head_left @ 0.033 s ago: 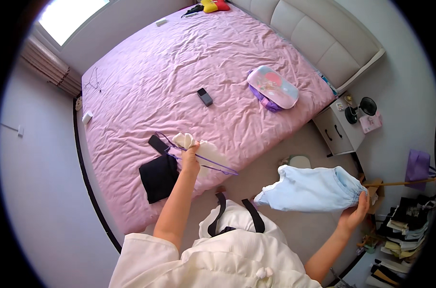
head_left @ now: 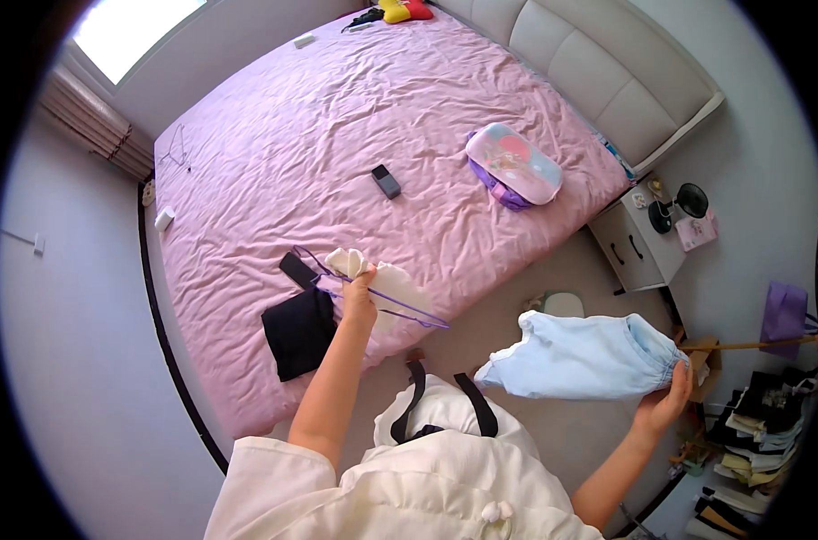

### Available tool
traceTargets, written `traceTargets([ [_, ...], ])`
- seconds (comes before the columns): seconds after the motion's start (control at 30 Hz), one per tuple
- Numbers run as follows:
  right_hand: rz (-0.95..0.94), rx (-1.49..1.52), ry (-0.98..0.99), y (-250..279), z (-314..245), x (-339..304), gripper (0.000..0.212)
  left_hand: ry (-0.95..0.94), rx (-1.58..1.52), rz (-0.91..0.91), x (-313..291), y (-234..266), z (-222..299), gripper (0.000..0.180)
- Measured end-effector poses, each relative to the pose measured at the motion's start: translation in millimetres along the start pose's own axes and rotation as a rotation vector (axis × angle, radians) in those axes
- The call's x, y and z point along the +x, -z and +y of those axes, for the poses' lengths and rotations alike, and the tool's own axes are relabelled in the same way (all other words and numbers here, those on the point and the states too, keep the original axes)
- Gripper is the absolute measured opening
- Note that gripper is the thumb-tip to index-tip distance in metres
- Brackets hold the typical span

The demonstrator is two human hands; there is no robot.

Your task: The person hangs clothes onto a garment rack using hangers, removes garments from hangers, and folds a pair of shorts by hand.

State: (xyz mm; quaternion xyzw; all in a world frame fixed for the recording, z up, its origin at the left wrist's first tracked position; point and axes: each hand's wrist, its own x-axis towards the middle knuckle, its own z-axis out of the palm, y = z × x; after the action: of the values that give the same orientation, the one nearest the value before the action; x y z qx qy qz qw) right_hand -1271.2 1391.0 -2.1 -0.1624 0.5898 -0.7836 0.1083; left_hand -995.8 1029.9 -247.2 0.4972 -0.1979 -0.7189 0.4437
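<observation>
My left hand [head_left: 359, 295], closed over the near edge of the bed, grips a thin purple clothes hanger [head_left: 409, 311]. Cream cloth [head_left: 400, 286] lies at the same spot; whether my fingers hold it too, I cannot tell. To the right, beyond the bed's edge, a light blue garment [head_left: 575, 355] is held up in the air. My right hand [head_left: 666, 401] pinches it at its gathered elastic end, while its ruffled white-trimmed end points left. Beside my left wrist, folded black cloth [head_left: 296, 337] and a dark flat object [head_left: 298, 270] rest on the bed.
A pink-sheeted bed [head_left: 274, 144] fills the middle. On it are a dark handheld device [head_left: 386, 181] and a pastel backpack [head_left: 517, 164]. At right stand a nightstand [head_left: 634, 243] with a small black fan [head_left: 691, 202], a purple bag [head_left: 784, 317] and stacked clothes [head_left: 760, 432].
</observation>
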Motion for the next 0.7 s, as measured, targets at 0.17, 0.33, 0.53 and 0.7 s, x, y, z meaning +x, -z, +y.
traceTargets([
  [0.17, 0.084, -0.063, -0.127, -36.4, 25.2, -13.0, 0.016, -0.003, -0.021, -0.108, -35.9, -32.8, 13.5, 0.037],
  [0.33, -0.228, -0.261, -0.323, -85.3, 94.3, -36.6, 0.011, 0.096, -0.018, -0.341, -88.6, -70.9, 30.9, 0.047],
  [0.53, -0.537, -0.390, -0.105, -130.4, 134.3, -40.6, 0.011, 0.363, 0.008, -0.674, -131.3, -96.9, 52.5, 0.043],
  [0.7, -0.969, -0.392, -0.306, -146.7, 130.7, -53.6, 0.020, 0.265, 0.185, -0.738, -158.3, -106.0, 36.4, 0.047],
])
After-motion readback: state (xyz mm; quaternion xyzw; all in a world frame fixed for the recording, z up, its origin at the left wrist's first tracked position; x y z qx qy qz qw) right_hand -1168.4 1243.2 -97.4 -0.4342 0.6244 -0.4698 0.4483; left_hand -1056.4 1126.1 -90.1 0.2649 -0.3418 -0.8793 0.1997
